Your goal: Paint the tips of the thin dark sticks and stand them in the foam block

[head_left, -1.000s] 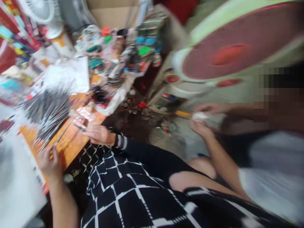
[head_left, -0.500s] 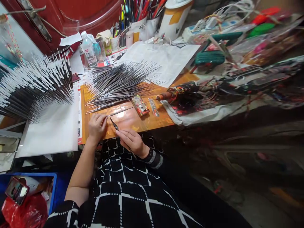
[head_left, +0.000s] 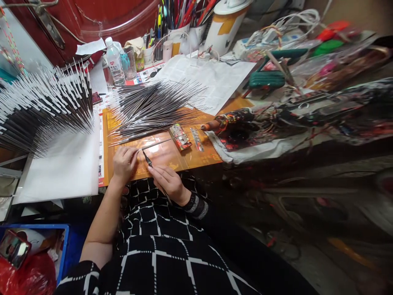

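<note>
My left hand [head_left: 123, 163] rests on the orange mat [head_left: 159, 157], its fingers pinched on the near end of a long thin grey rod [head_left: 172, 139] that runs right across the mat. My right hand [head_left: 168, 182] sits at the mat's front edge, closed on a thin dark tool [head_left: 147, 159] whose tip points at the rod near my left fingers. A fanned heap of similar grey rods [head_left: 153, 108] lies just behind on the mat. A small patterned card [head_left: 180, 136] lies under the rod's far part.
A rack of white-tipped rods [head_left: 46, 108] stands at left over a white board [head_left: 61, 168]. Bottles [head_left: 115, 61], pen cups [head_left: 178, 28], newspaper [head_left: 211, 80] and a patterned cloth [head_left: 251, 131] crowd the back and right. A blue crate [head_left: 37, 254] is at bottom left.
One second ago the view was swung right towards another person and a fan; it has turned back to the bench. Since half a second ago both hands stay almost still.
</note>
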